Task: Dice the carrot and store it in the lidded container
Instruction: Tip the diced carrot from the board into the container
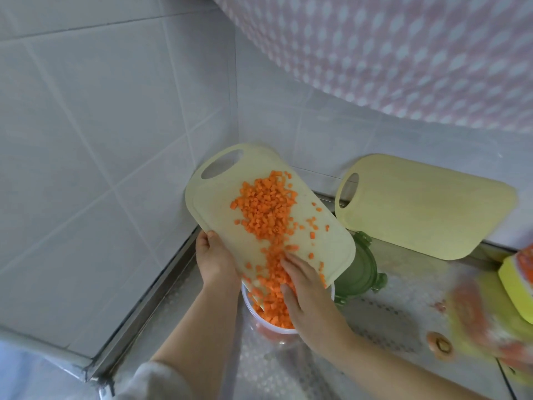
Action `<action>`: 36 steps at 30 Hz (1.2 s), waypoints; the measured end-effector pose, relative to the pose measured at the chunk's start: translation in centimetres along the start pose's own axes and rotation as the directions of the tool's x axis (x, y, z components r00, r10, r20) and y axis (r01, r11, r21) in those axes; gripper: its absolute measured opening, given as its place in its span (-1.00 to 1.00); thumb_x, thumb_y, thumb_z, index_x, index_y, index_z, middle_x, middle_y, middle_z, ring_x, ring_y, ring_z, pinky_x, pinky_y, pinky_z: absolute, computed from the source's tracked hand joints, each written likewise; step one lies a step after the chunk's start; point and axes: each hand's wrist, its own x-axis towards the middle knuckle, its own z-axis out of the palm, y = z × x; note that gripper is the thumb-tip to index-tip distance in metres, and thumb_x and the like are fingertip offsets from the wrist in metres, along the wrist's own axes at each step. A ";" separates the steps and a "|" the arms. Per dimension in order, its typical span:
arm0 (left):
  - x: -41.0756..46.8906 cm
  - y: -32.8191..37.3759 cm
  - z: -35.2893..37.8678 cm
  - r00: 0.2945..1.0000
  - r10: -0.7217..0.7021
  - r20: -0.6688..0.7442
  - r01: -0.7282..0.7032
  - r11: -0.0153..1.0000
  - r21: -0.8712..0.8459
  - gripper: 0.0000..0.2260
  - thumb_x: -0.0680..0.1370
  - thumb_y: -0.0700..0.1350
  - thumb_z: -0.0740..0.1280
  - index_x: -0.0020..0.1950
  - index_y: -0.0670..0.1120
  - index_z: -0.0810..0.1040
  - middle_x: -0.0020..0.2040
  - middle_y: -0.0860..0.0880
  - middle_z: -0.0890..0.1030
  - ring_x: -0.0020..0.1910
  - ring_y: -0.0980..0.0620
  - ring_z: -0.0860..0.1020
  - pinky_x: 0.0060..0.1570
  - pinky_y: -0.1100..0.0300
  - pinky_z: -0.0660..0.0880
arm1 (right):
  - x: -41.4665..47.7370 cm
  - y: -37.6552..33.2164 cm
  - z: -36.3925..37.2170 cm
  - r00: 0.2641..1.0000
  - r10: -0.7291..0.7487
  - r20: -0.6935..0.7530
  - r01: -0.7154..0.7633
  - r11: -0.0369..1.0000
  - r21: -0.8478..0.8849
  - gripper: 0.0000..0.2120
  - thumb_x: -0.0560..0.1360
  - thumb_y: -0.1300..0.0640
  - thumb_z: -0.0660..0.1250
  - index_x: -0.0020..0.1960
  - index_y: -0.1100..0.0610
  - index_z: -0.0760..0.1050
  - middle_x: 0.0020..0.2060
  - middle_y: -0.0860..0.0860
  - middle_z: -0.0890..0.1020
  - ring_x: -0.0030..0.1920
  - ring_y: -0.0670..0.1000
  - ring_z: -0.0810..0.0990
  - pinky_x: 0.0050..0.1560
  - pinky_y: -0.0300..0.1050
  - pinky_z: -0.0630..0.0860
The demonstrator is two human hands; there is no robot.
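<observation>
A pale yellow cutting board (219, 197) is tilted over a round white container (284, 333) on the counter. My left hand (215, 258) grips the board's left edge, thumb on top. Diced carrot (266, 210) covers the board's middle and slides off its low end into the container. My right hand (305, 290) lies on the board's low end with straight fingers touching the carrot pieces. The container holds a heap of dice. Its green clip lid (362, 269) lies on the counter just right of it, partly under the board.
A second pale yellow board (427, 206) leans against the tiled back wall at right. A carrot end (439, 346) lies on the counter at right, beside blurred yellow and orange things (516, 281). Tiled walls close the corner at left.
</observation>
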 end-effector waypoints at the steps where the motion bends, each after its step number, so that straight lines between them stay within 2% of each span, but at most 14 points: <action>1: 0.1 0.0 0.0 1.000 -0.002 -0.006 0.002 1.000 -0.003 -0.78 0.65 -0.10 0.07 0.02 0.06 0.51 -0.08 0.02 0.61 -0.11 -0.01 0.57 0.01 0.05 0.52 | -0.1 -0.2 -0.4 1.000 0.009 -0.009 -0.008 0.999 0.034 -0.52 0.58 -0.01 0.00 0.44 0.10 0.29 0.39 -0.14 0.26 0.36 -0.33 0.11 0.42 -0.44 -0.02; 3: 0.2 0.1 0.0 1.000 -0.004 -0.014 0.004 1.000 -0.003 -0.77 0.65 -0.10 0.07 0.11 -0.01 0.52 -0.07 -0.01 0.60 -0.15 0.02 0.55 -0.02 0.08 0.50 | 1.2 -0.7 -1.8 0.997 -0.008 -0.078 0.013 0.998 0.059 -0.58 0.57 0.03 0.05 0.38 0.10 0.39 0.31 -0.12 0.38 0.33 -0.22 0.28 0.38 -0.38 0.15; 5: 0.2 0.1 0.0 1.000 -0.005 -0.012 0.005 1.000 0.000 -0.77 0.64 -0.10 0.08 0.13 -0.02 0.52 -0.05 -0.02 0.61 -0.16 0.02 0.55 -0.04 0.10 0.50 | 4.1 -1.4 -3.4 0.988 -0.064 -0.141 0.066 0.998 0.004 -0.63 0.60 0.07 0.13 0.36 0.10 0.41 0.32 -0.04 0.43 0.35 -0.09 0.32 0.38 -0.36 0.16; 7: 0.2 0.0 0.0 1.000 -0.005 -0.007 0.005 1.000 -0.003 -0.78 0.64 -0.10 0.08 0.07 0.02 0.52 -0.08 0.01 0.61 -0.15 0.02 0.56 -0.03 0.09 0.51 | 7.9 -2.4 -4.7 0.989 -0.109 -0.104 0.096 0.988 -0.120 -0.60 0.61 0.07 0.16 0.44 0.05 0.32 0.43 0.00 0.30 0.44 -0.02 0.19 0.45 -0.22 0.04; 9: 0.2 -0.1 0.0 1.000 -0.004 -0.004 0.004 1.000 -0.016 -0.78 0.64 -0.10 0.08 0.07 0.02 0.52 -0.09 0.01 0.61 -0.14 0.01 0.57 -0.03 0.09 0.52 | 11.3 -3.1 -5.4 0.993 -0.117 -0.009 0.110 0.953 -0.282 -0.54 0.61 0.02 0.15 0.50 -0.01 0.20 0.52 0.03 0.12 0.50 0.05 0.02 0.47 -0.09 -0.04; 12: 0.3 -0.1 0.0 1.000 -0.007 -0.002 0.007 1.000 -0.011 -0.77 0.64 -0.10 0.08 0.13 -0.01 0.51 -0.08 0.00 0.60 -0.16 0.03 0.56 -0.10 0.13 0.51 | 13.6 -2.8 -5.1 0.989 -0.092 0.112 0.133 0.887 -0.443 -0.51 0.61 -0.02 0.14 0.51 -0.05 0.16 0.53 0.05 0.05 0.52 0.11 -0.04 0.48 0.02 -0.01; 17: 0.2 0.0 0.0 1.000 -0.026 0.004 0.027 0.999 -0.036 -0.77 0.65 -0.10 0.07 0.14 0.00 0.51 -0.05 -0.01 0.61 -0.13 0.01 0.57 -0.07 0.12 0.52 | 10.9 -1.5 -3.5 0.988 -0.134 0.075 0.154 0.857 -0.493 -0.56 0.57 0.03 0.22 0.43 0.06 0.30 0.40 0.09 0.29 0.40 0.15 0.23 0.37 0.06 0.27; 21: 0.2 0.0 0.2 0.999 -0.037 0.007 0.037 0.999 -0.031 -0.75 0.65 -0.10 0.07 0.16 -0.02 0.52 -0.04 -0.02 0.62 -0.10 -0.02 0.59 -0.04 0.09 0.54 | 7.2 0.2 -1.7 0.982 -0.186 -0.017 0.161 0.891 -0.424 -0.68 0.51 0.14 0.29 0.25 0.12 0.46 0.19 0.10 0.46 0.19 0.18 0.43 0.13 0.14 0.47; 25: 0.2 -0.2 0.4 0.999 -0.041 -0.002 0.041 0.999 -0.012 -0.78 0.65 -0.07 0.07 0.06 0.09 0.50 -0.02 0.02 0.61 -0.11 0.01 0.59 -0.06 0.09 0.53 | 4.2 1.2 -0.3 0.982 -0.166 -0.088 0.121 0.919 -0.374 -0.72 0.50 0.16 0.30 0.21 0.09 0.46 0.16 0.04 0.46 0.14 0.11 0.48 0.08 0.06 0.54; 29: 0.5 -0.4 0.3 0.999 -0.035 -0.019 0.035 0.999 0.006 -0.79 0.64 -0.05 0.08 0.06 0.09 0.50 0.02 -0.01 0.62 -0.08 -0.02 0.58 0.00 0.05 0.54 | 1.7 1.3 0.8 0.980 -0.119 -0.158 0.060 0.941 -0.334 -0.69 0.51 0.09 0.16 0.24 0.03 0.40 0.21 -0.02 0.43 0.17 0.01 0.44 0.15 -0.07 0.54; 32: 0.2 -0.2 0.5 0.999 -0.028 -0.015 0.028 1.000 0.010 -0.80 0.65 -0.06 0.07 0.05 0.10 0.48 -0.07 0.05 0.60 -0.12 0.03 0.57 -0.05 0.12 0.51 | 0.1 1.2 1.4 0.983 -0.095 -0.160 0.037 0.943 -0.329 -0.68 0.51 0.06 0.08 0.22 0.03 0.43 0.19 -0.05 0.45 0.16 -0.05 0.42 0.24 -0.23 0.38; 36: -0.2 0.0 0.6 1.000 -0.021 -0.008 0.021 1.000 -0.005 -0.80 0.66 -0.08 0.07 0.12 0.07 0.47 -0.05 0.04 0.59 -0.12 0.04 0.57 -0.03 0.13 0.50 | -1.6 1.7 1.5 0.984 -0.109 -0.140 0.081 0.978 -0.193 -0.71 0.52 0.09 0.12 0.19 0.04 0.47 0.17 -0.12 0.42 0.19 -0.11 0.38 0.35 -0.41 0.10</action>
